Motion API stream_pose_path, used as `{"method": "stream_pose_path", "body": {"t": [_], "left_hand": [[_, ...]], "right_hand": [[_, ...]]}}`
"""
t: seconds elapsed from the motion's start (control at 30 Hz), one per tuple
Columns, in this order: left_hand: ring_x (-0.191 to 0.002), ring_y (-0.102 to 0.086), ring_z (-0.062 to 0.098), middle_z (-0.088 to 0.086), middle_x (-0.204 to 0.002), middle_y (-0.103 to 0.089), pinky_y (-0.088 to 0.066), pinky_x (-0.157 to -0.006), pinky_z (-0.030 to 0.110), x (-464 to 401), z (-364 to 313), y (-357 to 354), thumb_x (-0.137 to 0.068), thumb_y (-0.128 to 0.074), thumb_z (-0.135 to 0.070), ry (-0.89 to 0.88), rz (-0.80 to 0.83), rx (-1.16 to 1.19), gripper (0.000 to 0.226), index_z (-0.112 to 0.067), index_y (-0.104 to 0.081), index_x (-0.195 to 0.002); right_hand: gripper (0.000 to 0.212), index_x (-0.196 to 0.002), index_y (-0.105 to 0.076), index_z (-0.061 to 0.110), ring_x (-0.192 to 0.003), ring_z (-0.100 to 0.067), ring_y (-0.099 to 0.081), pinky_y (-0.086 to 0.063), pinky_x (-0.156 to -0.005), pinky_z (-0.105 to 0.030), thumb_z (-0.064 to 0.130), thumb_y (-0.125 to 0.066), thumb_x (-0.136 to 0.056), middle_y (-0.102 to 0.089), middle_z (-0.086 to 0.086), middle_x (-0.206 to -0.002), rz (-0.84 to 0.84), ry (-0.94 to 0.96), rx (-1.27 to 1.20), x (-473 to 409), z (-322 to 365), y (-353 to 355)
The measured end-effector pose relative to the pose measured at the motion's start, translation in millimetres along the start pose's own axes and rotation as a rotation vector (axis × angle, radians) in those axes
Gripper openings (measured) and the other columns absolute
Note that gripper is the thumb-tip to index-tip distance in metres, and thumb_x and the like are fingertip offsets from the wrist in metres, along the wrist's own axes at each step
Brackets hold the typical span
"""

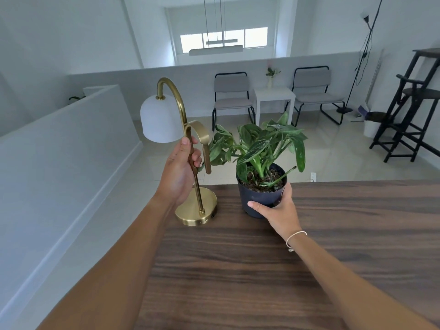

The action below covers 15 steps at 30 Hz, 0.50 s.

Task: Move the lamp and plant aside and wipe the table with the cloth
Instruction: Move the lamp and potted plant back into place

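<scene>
At the far left corner of the dark wood table (309, 270), both objects stand together: brass lamp (190, 163) with white dome shade (159, 120), base (196, 208) overhanging the table's left edge; potted plant (263, 163) just beside it on the right, in a dark plastic pot (259, 198). Some leaves reach the lamp's brass loop. No cloth in view.

Left hand (178, 172): arm extended forward, fingers curled around the lamp's stem at mid-height, thumb up along the rod. Closed grip on the stem.

Right hand (277, 210): arm reaching in from the right, palm against the pot's near side, thumb across the front, fingers wrapped around the right rim. Closed grip on the pot.

Whether either object is lifted off the surface: cannot tell.

Risks, as judged:
- Lamp is top-heavy and held at the stem only; a tilt could swing the shade, and the base is already partly off the edge.
- Leaves touching the loop could snag if the two move apart quickly.
- One-handed hold on a thin pot could let it tip and spill soil onto the table.
</scene>
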State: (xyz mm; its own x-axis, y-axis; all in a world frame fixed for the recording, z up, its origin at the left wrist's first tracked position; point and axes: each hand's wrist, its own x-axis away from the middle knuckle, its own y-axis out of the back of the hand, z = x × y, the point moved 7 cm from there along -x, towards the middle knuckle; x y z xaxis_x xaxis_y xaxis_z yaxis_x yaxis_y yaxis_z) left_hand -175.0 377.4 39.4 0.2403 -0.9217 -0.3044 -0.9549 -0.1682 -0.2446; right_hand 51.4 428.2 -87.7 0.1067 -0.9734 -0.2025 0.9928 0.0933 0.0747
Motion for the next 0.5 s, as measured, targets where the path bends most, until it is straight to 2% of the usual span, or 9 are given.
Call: {"method": "stream_pose_path", "body": {"t": [0.17, 0.27, 0.4, 0.5], "left_hand": [[-0.056, -0.04, 0.004, -0.014, -0.058, -0.044, -0.032, -0.064, 0.023, 2.3, -1.5, -6.7, -0.093, -0.039, -0.042, 0.003, 0.019, 0.0, 0.026, -0.03, -0.06, -0.084], [-0.056, -0.038, 0.006, -0.013, -0.058, -0.043, -0.031, -0.066, 0.024, 5.4, -6.0, -14.0, -0.09, -0.041, -0.045, -0.006, 0.046, -0.016, 0.024, -0.03, -0.059, -0.084], [-0.055, -0.04, 0.004, -0.015, -0.059, -0.045, -0.031, -0.066, 0.023, 12.7, -20.0, -20.7, -0.094, -0.038, -0.039, -0.012, 0.041, 0.028, 0.025, -0.028, -0.06, -0.088], [-0.056, -0.04, 0.003, -0.014, -0.059, -0.045, -0.032, -0.064, 0.022, 24.4, -32.6, -29.8, -0.095, -0.038, -0.036, -0.008, 0.055, 0.036, 0.029, -0.03, -0.064, -0.083]], "right_hand": [[0.095, -0.126, -0.035, 0.045, -0.112, 0.008, -0.052, -0.046, -0.085, -0.007, 0.042, -0.087, -0.047, -0.054, 0.025, -0.121, -0.039, 0.005, 0.0, 5.5, 1.3, 3.5], [0.088, -0.118, -0.035, 0.055, -0.108, 0.013, -0.052, -0.046, -0.082, -0.005, 0.039, -0.088, -0.05, -0.055, 0.029, -0.118, -0.044, 0.009, 0.014, 10.0, 3.6, 7.2], [0.084, -0.114, -0.035, 0.058, -0.104, 0.013, -0.054, -0.046, -0.078, -0.004, 0.04, -0.088, -0.051, -0.057, 0.031, -0.113, -0.053, 0.005, 0.029, 22.6, 9.0, 18.5], [0.081, -0.112, -0.038, 0.058, -0.104, 0.009, -0.058, -0.048, -0.081, -0.01, 0.039, -0.088, -0.051, -0.061, 0.029, -0.112, -0.052, -0.001, 0.041, 41.4, 14.9, 27.8]]}}
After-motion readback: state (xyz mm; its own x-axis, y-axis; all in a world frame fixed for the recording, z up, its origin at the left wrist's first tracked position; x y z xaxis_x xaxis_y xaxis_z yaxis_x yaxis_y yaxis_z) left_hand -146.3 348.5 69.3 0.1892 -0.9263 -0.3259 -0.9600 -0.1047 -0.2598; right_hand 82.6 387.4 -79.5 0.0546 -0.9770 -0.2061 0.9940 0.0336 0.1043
